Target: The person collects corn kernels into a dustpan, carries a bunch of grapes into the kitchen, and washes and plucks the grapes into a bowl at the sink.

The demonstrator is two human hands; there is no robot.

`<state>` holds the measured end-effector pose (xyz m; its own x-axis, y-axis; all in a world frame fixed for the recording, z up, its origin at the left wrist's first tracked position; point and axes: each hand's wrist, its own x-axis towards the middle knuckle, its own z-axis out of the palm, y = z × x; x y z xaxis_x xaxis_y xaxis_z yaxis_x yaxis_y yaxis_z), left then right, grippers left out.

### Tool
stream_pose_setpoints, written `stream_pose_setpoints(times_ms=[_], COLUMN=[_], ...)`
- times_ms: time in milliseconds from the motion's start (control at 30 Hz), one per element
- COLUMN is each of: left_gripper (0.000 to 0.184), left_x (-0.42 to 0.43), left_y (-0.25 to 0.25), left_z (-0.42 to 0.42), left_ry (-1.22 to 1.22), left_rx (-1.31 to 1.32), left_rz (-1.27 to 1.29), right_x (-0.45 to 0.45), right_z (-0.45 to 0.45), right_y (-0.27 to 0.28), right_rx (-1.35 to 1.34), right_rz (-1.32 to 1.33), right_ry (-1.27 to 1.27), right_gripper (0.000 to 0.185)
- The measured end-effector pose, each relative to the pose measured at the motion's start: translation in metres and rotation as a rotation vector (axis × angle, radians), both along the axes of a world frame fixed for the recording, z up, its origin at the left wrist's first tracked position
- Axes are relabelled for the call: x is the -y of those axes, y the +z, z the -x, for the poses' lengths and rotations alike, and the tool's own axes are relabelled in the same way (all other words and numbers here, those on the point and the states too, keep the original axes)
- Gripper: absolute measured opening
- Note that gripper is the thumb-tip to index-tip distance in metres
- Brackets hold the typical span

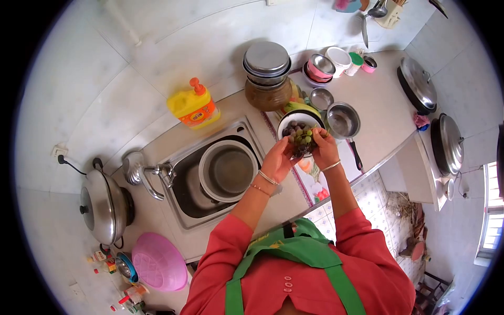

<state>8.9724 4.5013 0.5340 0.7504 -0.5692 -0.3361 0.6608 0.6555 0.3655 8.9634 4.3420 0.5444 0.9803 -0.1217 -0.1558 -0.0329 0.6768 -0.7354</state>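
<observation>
A bunch of grapes [302, 137], some dark purple and some green, is held between both hands over the near part of a white bowl [284, 124]. My left hand [279, 157] has its fingers closed round the left side of the bunch. On the right side, my right hand [324, 148] grips the same bunch with bent fingers. To the left, a round metal basin [229, 170] stands in the steel sink [184, 210]. Just right of the bowl is a metal pan [343, 121] with a black handle.
A yellow detergent bottle [193, 107] stands behind the sink, beside the faucet [152, 170]. Behind the bowl is a brown pot [268, 96] topped by stacked metal bowls. A pink basket [159, 261] and a lidded wok [104, 207] are at the left, lidded pans [447, 144] at the right.
</observation>
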Motion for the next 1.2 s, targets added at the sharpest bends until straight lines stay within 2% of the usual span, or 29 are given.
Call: stream_pose_setpoints(times_ms=[67, 200, 267, 333, 400, 467, 567, 667, 833, 900, 1033, 1100, 1200], left_gripper=[0.029, 0.029, 0.029, 0.030, 0.029, 0.026, 0.020, 0.017, 0.017, 0.018, 0.018, 0.017, 0.016], left_x=[0.000, -0.017, -0.033, -0.053, -0.076, -0.103, -0.144, -0.181, -0.230, -0.248, -0.275, -0.285, -0.298], left_y=[-0.001, 0.019, 0.022, 0.012, -0.006, -0.011, -0.007, -0.029, -0.057, -0.068, -0.075, -0.077, -0.079], left_z=[-0.005, 0.007, 0.015, 0.026, 0.036, 0.050, 0.073, 0.091, 0.116, 0.125, 0.137, 0.140, 0.140], left_ry=[-0.012, 0.009, 0.045, 0.116, 0.180, 0.290, 0.411, 0.587, 0.752, 0.773, 0.823, 0.851, 0.874], left_rx=[-0.002, -0.033, -0.022, 0.094, 0.117, 0.109, 0.127, 0.167, 0.090, 0.026, 0.004, -0.016, -0.050], left_rz=[-0.027, -0.062, -0.075, -0.222, -0.307, -0.439, -0.516, -0.534, -0.522, -0.556, -0.491, -0.455, -0.440], right_x=[0.000, -0.016, -0.026, -0.048, -0.082, -0.114, -0.161, -0.204, -0.269, -0.291, -0.326, -0.340, -0.358], right_z=[-0.003, -0.006, -0.011, -0.009, -0.002, 0.003, 0.012, 0.027, 0.049, 0.058, 0.071, 0.075, 0.080], right_y=[0.006, 0.008, -0.027, -0.027, -0.015, -0.018, -0.028, -0.031, -0.039, -0.040, -0.042, -0.049, -0.055], right_rx=[-0.016, -0.009, 0.008, 0.149, -0.112, -0.117, -0.184, -0.131, -0.116, -0.021, 0.025, 0.180, 0.286], right_rz=[-0.014, -0.024, -0.023, 0.473, 0.018, 0.032, 0.073, 0.165, 0.228, 0.418, 0.566, 0.787, 0.947], right_ry=[-0.009, 0.171, 0.288, 0.326, 0.510, 0.563, 0.677, 0.750, 0.747, 0.724, 0.716, 0.633, 0.518], right_gripper=[0.007, 0.005, 0.022, 0.014, 0.010, 0.013, 0.014, 0.016, 0.013, 0.014, 0.016, 0.017, 0.018])
